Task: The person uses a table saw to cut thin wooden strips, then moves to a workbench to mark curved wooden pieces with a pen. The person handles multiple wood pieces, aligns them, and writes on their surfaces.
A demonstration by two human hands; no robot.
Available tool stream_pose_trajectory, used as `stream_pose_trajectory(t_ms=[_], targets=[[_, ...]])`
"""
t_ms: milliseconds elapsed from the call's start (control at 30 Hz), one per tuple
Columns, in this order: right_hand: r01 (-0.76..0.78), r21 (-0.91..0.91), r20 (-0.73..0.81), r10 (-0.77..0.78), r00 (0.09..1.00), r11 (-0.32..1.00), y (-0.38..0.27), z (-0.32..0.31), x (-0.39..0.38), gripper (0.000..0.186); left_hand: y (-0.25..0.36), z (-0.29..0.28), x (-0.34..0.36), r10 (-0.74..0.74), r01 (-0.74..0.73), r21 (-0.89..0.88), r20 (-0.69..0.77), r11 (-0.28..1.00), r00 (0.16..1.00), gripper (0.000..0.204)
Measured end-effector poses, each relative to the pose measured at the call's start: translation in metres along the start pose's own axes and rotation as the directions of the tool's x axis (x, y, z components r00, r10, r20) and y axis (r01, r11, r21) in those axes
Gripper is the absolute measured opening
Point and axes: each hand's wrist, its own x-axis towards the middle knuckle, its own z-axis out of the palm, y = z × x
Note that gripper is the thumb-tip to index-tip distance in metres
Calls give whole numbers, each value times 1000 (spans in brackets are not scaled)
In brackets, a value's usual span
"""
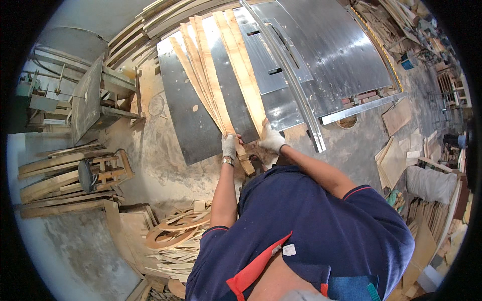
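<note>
Both my hands wear white work gloves at the near edge of a metal-topped work table [178, 108]. My left hand [229, 146] is closed round the near ends of several thin wooden strips [209, 65], which fan out away from me across the dark panel. A stub of wood sticks out below that hand, toward my body. Beside it, my right hand [272, 139] grips the near end of wider wooden boards [242, 67] lying side by side. These boards reach to the table's far edge. Some of my fingers are hidden under the wood.
A long metal rail [296, 95] runs along the table, right of the boards. Timber is stacked beyond the far edge [150, 22]. A pile of wood offcuts [178, 251] lies on the floor at my left. More timber [55, 173] and a stand [88, 100] are farther left; sheets [389, 163] lie right.
</note>
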Motion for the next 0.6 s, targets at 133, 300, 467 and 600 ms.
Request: stream_pose_trajectory(t_ms=[133,300,467,600], targets=[[39,854,149,-317,937,518,23,-3,4,83,-4,2,6,25,-28,83,36,996,999,11],[276,315,114,-325,939,908,44,25,-16,67,-23,44,-17,146,-192,465,135,864,980,46],[-51,168,267,5,964,984,52,25,-52,58,-44,83,-72,90,-146,807,116,573,989,64],[-18,-14,-164,16,986,1000,48,32,-75,68,-52,91,-66,-283,51,622,280,781,917,52]])
